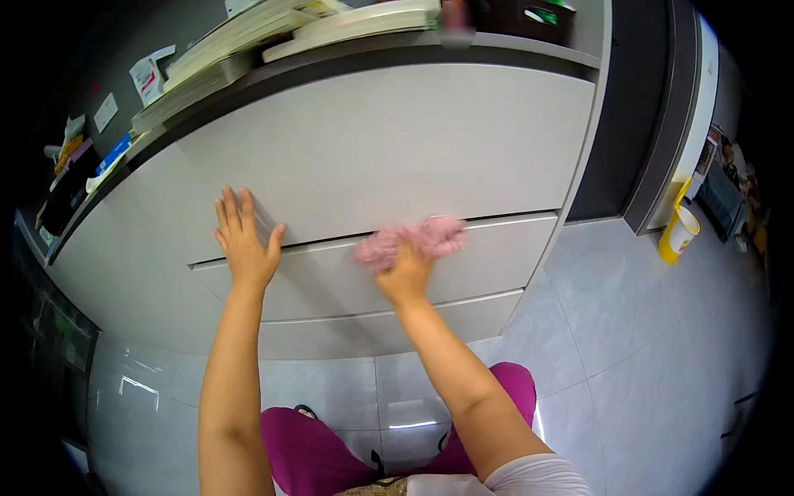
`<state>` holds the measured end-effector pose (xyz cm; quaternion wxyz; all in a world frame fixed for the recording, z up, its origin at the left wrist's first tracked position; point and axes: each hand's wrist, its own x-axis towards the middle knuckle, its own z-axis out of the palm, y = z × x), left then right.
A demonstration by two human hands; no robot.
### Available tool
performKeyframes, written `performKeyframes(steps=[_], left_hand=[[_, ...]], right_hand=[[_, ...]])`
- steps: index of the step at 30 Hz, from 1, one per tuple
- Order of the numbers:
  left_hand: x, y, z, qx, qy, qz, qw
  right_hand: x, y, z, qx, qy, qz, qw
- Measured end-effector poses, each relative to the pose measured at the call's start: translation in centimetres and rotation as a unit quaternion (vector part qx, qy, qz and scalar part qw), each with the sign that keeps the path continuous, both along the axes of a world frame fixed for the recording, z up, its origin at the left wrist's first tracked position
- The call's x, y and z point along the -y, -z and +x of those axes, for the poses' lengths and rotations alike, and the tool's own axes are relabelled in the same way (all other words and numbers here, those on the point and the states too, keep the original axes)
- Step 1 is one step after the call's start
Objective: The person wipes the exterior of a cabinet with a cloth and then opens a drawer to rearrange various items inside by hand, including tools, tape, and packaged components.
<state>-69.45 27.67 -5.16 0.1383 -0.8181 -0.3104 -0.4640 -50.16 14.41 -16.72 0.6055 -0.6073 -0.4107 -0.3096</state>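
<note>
A pale grey cabinet front (397,140) with wide drawers fills the middle of the view. My right hand (407,273) grips a pink cloth (413,240), pressing it to the front around the dark gap between the upper and middle drawers. Part of the cloth spreads out on both sides of the hand, and it is slightly blurred. To its left, my left hand (248,241) lies against the upper drawer near the left end of that gap, fingers stretched and thumb apart, holding nothing.
Stacks of papers or books (356,29) lie along the cabinet's dark-edged top. A dark door (620,116) stands to the right. On the grey tiled floor (529,364), a yellow and white bucket (679,235) is at the right. My knees in purple trousers are below the cabinet.
</note>
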Motion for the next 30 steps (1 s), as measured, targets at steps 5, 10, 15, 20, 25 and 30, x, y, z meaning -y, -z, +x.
performKeyframes(steps=[5, 10, 15, 20, 25, 30], left_hand=[[0.9, 2.1, -2.5, 0.002, 0.056, -0.03, 0.998], [3.1, 8.4, -7.6, 0.07, 0.082, -0.122, 0.987], [3.8, 12.9, -7.9, 0.121, 0.093, -0.31, 0.939], [-0.3, 14.3, -9.2, 0.215, 0.097, -0.438, 0.867], [-1.8, 13.3, -12.4, 0.508, 0.137, -0.634, 0.566], [-2.6, 11.0, -14.9, 0.621, 0.133, -0.552, 0.541]], right_hand=[[3.6, -1.5, 1.7, 0.211, 0.0, -0.13, 0.969], [14.2, 1.3, 16.2, 0.137, 0.168, -0.138, 0.966], [14.2, 0.6, 15.0, 0.138, 0.195, -0.138, 0.961], [-0.2, -1.9, -1.4, 0.252, 0.09, -0.096, 0.959], [-11.9, -2.7, -16.8, -0.015, -0.259, -0.041, 0.965], [-22.0, -1.1, -25.4, 0.3, -0.114, -0.14, 0.937]])
